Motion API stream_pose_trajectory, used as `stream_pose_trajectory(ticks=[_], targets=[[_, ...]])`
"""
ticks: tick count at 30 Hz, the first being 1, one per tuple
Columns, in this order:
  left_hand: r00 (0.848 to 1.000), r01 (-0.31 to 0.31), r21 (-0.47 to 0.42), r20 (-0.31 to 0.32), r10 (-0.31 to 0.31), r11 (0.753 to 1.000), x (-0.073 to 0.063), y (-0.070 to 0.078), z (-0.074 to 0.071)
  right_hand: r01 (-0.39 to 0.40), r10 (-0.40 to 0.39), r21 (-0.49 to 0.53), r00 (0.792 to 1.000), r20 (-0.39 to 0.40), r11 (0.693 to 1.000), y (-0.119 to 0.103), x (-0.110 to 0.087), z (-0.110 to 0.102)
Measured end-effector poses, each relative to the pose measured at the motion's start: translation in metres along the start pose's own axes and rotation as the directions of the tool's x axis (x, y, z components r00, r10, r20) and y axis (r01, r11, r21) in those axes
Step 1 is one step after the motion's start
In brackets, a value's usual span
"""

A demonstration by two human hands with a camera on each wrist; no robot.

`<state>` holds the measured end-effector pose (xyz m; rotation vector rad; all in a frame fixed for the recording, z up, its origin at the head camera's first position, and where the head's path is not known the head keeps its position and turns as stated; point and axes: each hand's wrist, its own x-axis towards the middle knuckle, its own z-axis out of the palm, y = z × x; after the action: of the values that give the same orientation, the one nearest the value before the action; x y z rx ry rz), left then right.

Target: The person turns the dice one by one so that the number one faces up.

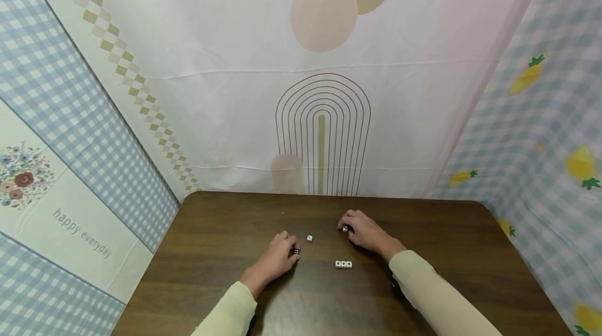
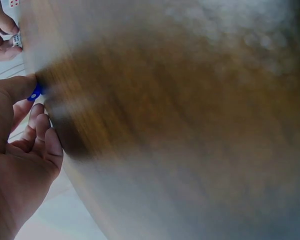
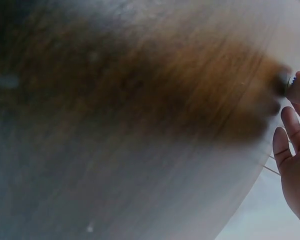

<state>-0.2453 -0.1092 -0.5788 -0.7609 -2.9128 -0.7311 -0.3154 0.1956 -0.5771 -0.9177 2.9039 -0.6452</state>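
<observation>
My left hand pinches a blue die with white pips between thumb and finger, low at the wooden table. In the head view that die looks dark. My right hand, farther back and to the right, holds a white die with dark pips at its fingertips; the thumb hides most of it in the right wrist view. One loose white die lies between the hands, nearer the left. A row of three white dice sits side by side, in front of the right hand.
The brown wooden table has rounded far corners. Its back edge meets a hanging white patterned cloth. Blue checked cloths hang at the left and right sides.
</observation>
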Motion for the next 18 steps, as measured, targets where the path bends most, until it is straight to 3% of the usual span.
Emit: stream_pose_trajectory(ticks=[8,18], targets=[[1.000,0.016,-0.004,0.020,-0.016,1.000,-0.0004,-0.0005,0.0005,0.026,-0.026,-0.010,1.000,-0.002,1.000,0.0000,0.0007,0.0010],[1.000,0.016,0.005,0.018,-0.016,1.000,0.0001,-0.0006,0.0000,-0.011,0.011,0.002,1.000,0.013,1.000,0.0013,-0.0009,0.0004]])
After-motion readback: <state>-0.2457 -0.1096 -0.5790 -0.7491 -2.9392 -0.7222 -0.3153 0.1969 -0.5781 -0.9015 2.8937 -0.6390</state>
